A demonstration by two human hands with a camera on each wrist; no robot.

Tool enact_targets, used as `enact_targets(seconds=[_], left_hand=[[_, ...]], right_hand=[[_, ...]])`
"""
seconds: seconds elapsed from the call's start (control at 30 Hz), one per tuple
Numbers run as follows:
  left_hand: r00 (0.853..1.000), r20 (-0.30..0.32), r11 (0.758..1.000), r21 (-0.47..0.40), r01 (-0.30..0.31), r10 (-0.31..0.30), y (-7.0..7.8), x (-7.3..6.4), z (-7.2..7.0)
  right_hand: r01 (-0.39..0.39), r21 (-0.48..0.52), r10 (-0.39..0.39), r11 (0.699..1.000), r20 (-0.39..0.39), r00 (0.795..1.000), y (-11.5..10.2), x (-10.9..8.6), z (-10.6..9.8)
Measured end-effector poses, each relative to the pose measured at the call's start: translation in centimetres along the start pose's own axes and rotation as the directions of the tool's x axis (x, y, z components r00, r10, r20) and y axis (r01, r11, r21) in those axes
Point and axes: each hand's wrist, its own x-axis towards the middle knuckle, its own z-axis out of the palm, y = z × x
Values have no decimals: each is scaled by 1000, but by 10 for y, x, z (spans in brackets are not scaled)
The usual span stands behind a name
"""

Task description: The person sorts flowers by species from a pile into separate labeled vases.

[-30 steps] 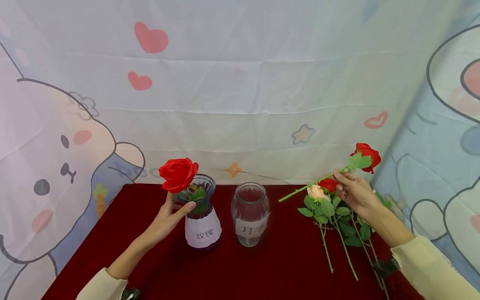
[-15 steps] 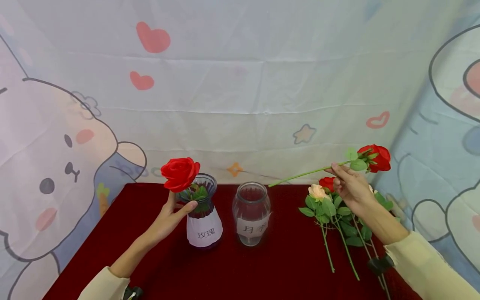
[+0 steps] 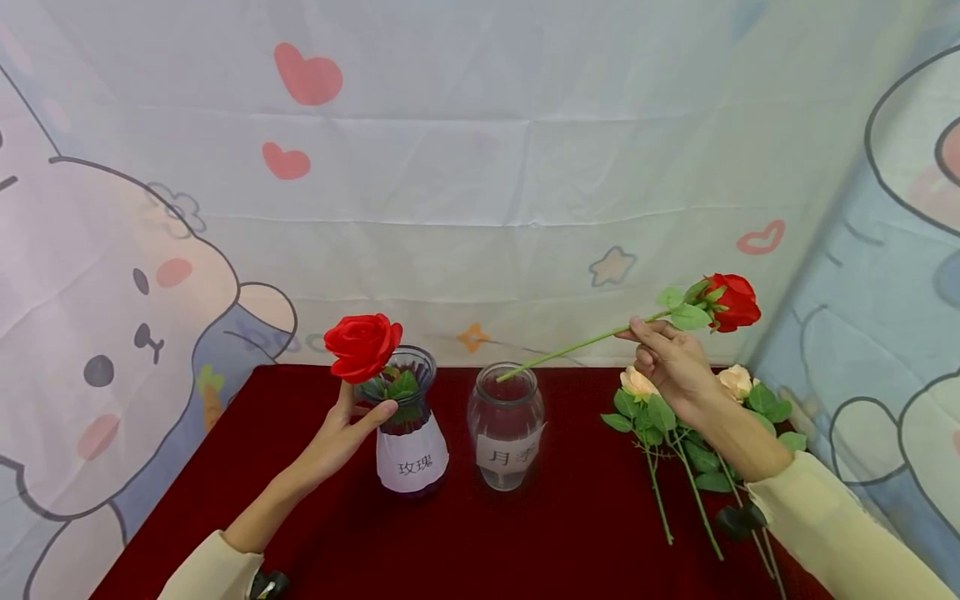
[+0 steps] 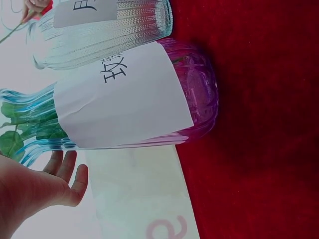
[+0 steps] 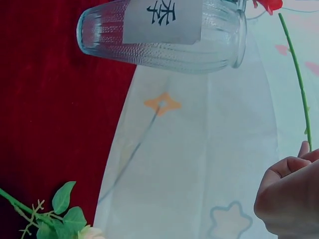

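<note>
My left hand (image 3: 337, 442) holds the flared neck of a bluish-purple glass vase (image 4: 199, 99), thumb in front. The vase stands upright with a white paper label. A red rose (image 3: 363, 346) stands in it, its leaves in the neck. My right hand (image 3: 678, 371) pinches the green stem of another red rose (image 3: 735, 302) near its leaves. That rose slants, bloom up to the right, and its stem end overlaps the mouth of a clear glass jar (image 3: 498, 417) in the head view. The jar, also labelled, stands just right of the vase.
Several flowers lie at the right of the dark red cloth (image 3: 540, 550), including a peach rose (image 3: 639, 383) and another peach rose (image 3: 737, 382). My right forearm covers part of them. A printed cartoon curtain (image 3: 465, 167) hangs behind the table.
My right hand has carried its red rose left, bringing the stem end from over the cloth to the clear jar's mouth. My left hand stays at the vase.
</note>
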Motion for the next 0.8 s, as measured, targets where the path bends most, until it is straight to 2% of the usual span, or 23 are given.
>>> enact_targets(seconds=[0.4, 0.8], left_hand=[[1000, 0, 1000, -1, -6, 6, 0, 0, -1], [1000, 5, 1000, -2, 4, -4, -1, 0, 0]], right_hand=[[27, 1, -27, 1000, 39, 999, -4, -2, 17], [76, -79, -70, 994, 72, 995, -1, 0, 47]])
